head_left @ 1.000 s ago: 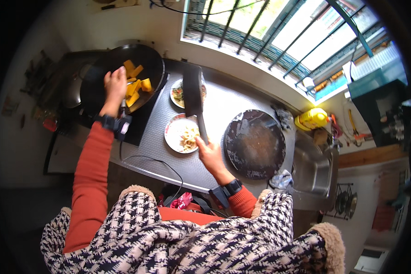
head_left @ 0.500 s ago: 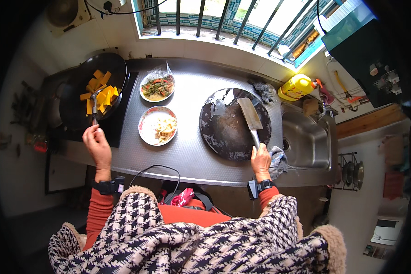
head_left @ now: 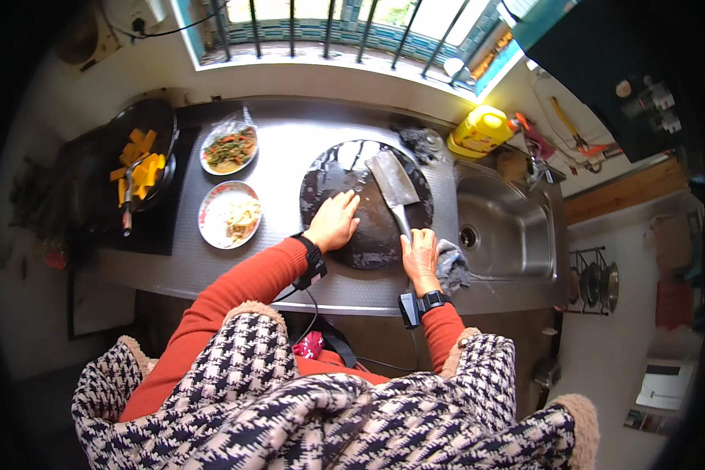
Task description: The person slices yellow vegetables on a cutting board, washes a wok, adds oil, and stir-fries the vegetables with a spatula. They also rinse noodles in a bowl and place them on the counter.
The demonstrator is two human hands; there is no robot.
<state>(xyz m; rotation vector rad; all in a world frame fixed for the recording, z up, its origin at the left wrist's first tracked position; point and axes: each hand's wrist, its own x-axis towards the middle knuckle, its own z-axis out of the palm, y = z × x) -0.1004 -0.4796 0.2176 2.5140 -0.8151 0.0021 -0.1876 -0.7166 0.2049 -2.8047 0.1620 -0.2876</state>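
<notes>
My right hand (head_left: 421, 257) grips the handle of a cleaver (head_left: 393, 180), whose wide blade lies over the right part of a round, dark chopping board (head_left: 368, 249). My left hand (head_left: 334, 222) is over the board's left side, fingers stretched out and holding nothing. Whether its palm touches the board I cannot tell. Wet patches shine on the board's far side. On the left, a black wok (head_left: 167, 129) holds orange-yellow chunks (head_left: 142, 176) that look like pumpkin. A metal utensil with a long handle (head_left: 127, 215) rests in the wok, its head partly hidden by the chunks.
Two bowls stand between wok and board: one with chopped greens and red bits (head_left: 231, 150), one with pale chopped pieces (head_left: 243, 215). Right of the board are a grey rag (head_left: 452, 266), a steel sink (head_left: 505, 223) and a yellow bottle (head_left: 479, 131). A barred window is behind.
My left hand has let go of the utensil in the wok and moved right, over the chopping board. My right hand keeps its hold on the cleaver. The view has shifted right.
</notes>
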